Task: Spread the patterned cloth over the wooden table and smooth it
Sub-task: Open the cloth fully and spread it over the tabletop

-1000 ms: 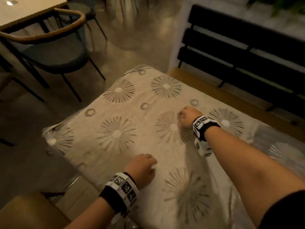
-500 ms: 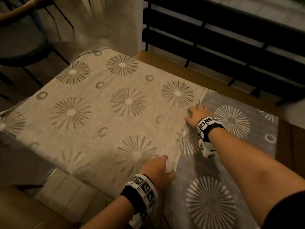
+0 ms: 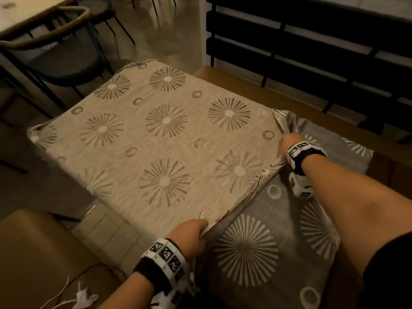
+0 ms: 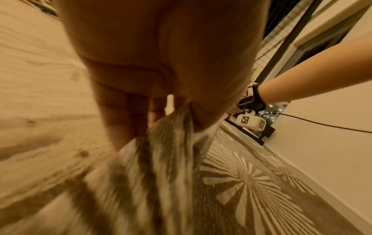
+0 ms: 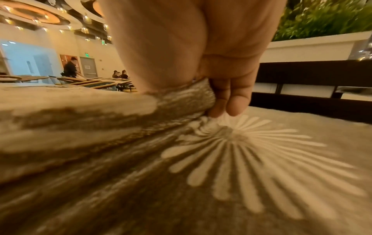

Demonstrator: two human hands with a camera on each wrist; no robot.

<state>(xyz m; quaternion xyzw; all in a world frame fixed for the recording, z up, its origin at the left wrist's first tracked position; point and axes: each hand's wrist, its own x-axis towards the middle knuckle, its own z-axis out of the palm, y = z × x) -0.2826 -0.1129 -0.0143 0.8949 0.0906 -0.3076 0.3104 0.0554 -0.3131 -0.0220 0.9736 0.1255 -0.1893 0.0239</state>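
Note:
The patterned cloth (image 3: 165, 139) covers most of the wooden table (image 3: 263, 90). Its beige side with dark sunbursts faces up on the left, and its grey side (image 3: 263, 246) with pale sunbursts lies flat on the right. The folded-over edge runs diagonally between my hands. My left hand (image 3: 191, 233) pinches that edge at the near side, seen close in the left wrist view as gathered cloth (image 4: 173, 127) under the fingers. My right hand (image 3: 289, 141) grips the far end of the fold, fingers (image 5: 231, 101) curled round the cloth roll (image 5: 181, 98).
A black slatted bench back (image 3: 312, 45) stands beyond the table. A round-backed chair (image 3: 55, 52) and another table (image 3: 26, 12) sit at the far left. A tan seat (image 3: 33, 253) is at the near left, with white cable (image 3: 73, 293) on it.
Both hands have drawn the folded beige layer to the right and taken hold of its edge; more of the grey side now shows, and the view has swung right.

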